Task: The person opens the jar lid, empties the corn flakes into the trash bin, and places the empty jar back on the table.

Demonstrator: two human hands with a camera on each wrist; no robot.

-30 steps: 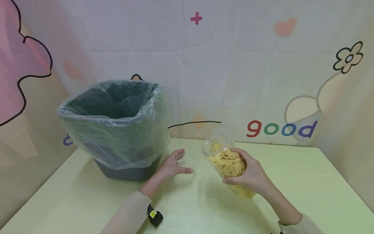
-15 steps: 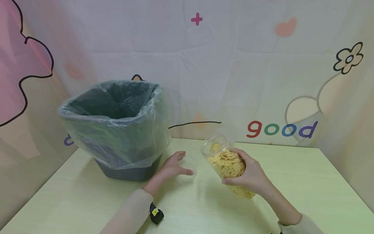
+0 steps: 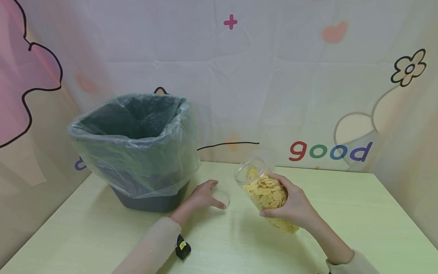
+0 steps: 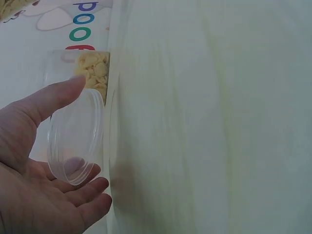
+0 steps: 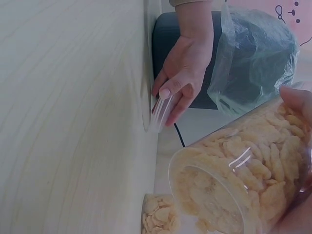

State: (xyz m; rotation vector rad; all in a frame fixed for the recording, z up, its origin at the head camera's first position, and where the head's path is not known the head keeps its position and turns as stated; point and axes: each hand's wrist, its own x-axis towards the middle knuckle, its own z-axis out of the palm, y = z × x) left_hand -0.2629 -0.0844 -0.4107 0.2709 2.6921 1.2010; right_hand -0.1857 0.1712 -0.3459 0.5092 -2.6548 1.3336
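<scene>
Lowering slightly toward the table (image 3: 342,213), the left hand (image 3: 204,196) pinches a clear lid (image 4: 75,134) between thumb and fingers; the right hand (image 3: 294,203) grips a tilted jar of flakes (image 3: 266,192), little moved from a second ago. Lid and jar being apart, the mouth appears uncovered. A second jar (image 4: 96,68) stands behind, near the table's back edge. The lined bin (image 3: 137,167) stands just beside the left hand, limiting movement there; beyond the right hand, the table spreads wide.

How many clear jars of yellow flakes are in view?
2. One jar is tilted in the right hand; the second jar stands upright on the table, mostly hidden behind the first in the head view. Others may be hidden.
</scene>
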